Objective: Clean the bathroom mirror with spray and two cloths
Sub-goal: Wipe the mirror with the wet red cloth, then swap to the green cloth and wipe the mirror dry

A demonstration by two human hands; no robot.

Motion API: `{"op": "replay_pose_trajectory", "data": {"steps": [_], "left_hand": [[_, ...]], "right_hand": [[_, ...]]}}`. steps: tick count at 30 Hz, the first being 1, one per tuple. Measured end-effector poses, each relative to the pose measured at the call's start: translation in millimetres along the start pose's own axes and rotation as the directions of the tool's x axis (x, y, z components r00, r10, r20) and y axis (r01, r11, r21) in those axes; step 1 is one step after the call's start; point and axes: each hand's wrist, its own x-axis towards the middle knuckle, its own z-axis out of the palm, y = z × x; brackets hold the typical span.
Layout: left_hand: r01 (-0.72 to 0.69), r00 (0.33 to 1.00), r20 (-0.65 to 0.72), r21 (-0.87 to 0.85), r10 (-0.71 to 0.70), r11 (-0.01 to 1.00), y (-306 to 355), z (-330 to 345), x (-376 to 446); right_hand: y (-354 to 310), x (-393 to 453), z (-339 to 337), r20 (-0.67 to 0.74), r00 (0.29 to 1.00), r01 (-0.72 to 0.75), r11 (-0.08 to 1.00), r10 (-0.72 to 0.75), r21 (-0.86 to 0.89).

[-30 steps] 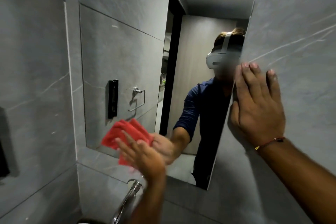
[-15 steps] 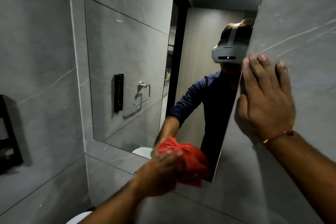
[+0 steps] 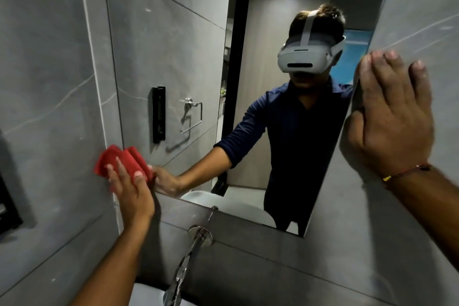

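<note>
The bathroom mirror (image 3: 173,62) hangs on a grey tiled wall and reflects a person in a dark blue shirt and a headset. My left hand (image 3: 131,191) presses a red cloth (image 3: 119,160) flat against the mirror's lower left corner, partly over the left edge. My right hand (image 3: 390,117) lies flat with fingers spread on the grey wall tile just right of the mirror's right edge, holding nothing. No spray bottle or second cloth is in view.
A chrome tap (image 3: 191,253) juts out of the wall below the mirror, over a white basin (image 3: 146,293). A black fixture (image 3: 7,201) is mounted on the left wall. The mirror reflects a black holder, a towel ring and an open doorway.
My left hand has swept the red cloth from the mirror's lower right back to its lower left corner. My right hand has stayed flat on the wall.
</note>
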Motion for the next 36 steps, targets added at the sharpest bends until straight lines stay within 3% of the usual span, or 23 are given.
{"op": "replay_pose_trajectory", "data": {"steps": [2, 5, 10, 13, 17, 19, 20, 22, 24, 28, 31, 36], "left_hand": [[0.164, 0.986, -0.023, -0.075, -0.166, 0.984, 18, 5, -8], [0.304, 0.946, -0.063, -0.162, -0.317, 0.939, 33, 11, -31], [0.423, 0.903, -0.026, -0.102, -0.428, 0.9, 75, 33, -102], [0.433, 0.901, 0.061, -0.114, -0.429, 0.894, 119, 44, -157], [0.523, 0.844, 0.318, -0.309, -0.432, 0.795, 157, 66, -241], [0.628, 0.76, 0.484, -0.373, -0.435, 0.683, 161, 67, -270], [0.711, 0.676, 0.6, -0.378, -0.428, 0.593, 166, 60, -286], [0.859, 0.428, 0.819, -0.236, -0.383, 0.455, 162, 50, -317], [0.903, 0.227, 0.913, -0.068, -0.338, 0.423, 144, 46, -353], [0.893, 0.038, 0.89, 0.174, -0.455, 0.415, 82, 50, -443], [0.754, -0.089, 0.793, 0.449, -0.603, 0.479, 9, 72, -524], [0.589, -0.204, 0.651, 0.678, -0.731, 0.439, -63, 117, -629]], "right_hand": [[0, 1, 0, 0.014, 1.0, -0.002, 1.0, 0.002, 0.006], [-3, 1, 0, 0.03, 0.999, -0.017, 1.0, 0.017, -0.006], [-6, 5, -4, 0.097, 0.995, -0.028, 1.0, 0.027, 0.006], [-10, 7, -5, 0.135, 0.991, -0.026, 0.999, 0.022, 0.028], [-2, 5, -13, 0.16, 0.986, -0.048, 0.998, 0.04, 0.047], [-1, -4, -22, 0.173, 0.984, -0.059, 0.99, 0.037, 0.126], [3, -16, -27, 0.19, 0.982, -0.017, 0.986, -0.015, 0.166], [21, -57, -37, 0.24, 0.958, 0.11, 0.973, -0.158, 0.203], [55, -114, -47, 0.252, 0.946, 0.168, 0.973, -0.205, 0.161], [117, -219, -70, 0.307, 0.939, 0.156, 0.988, -0.155, 0.023], [146, -287, -89, 0.391, 0.914, 0.108, 0.994, -0.107, 0.019], [170, -360, -102, 0.564, 0.822, 0.096, 0.995, -0.075, -0.007]]}}
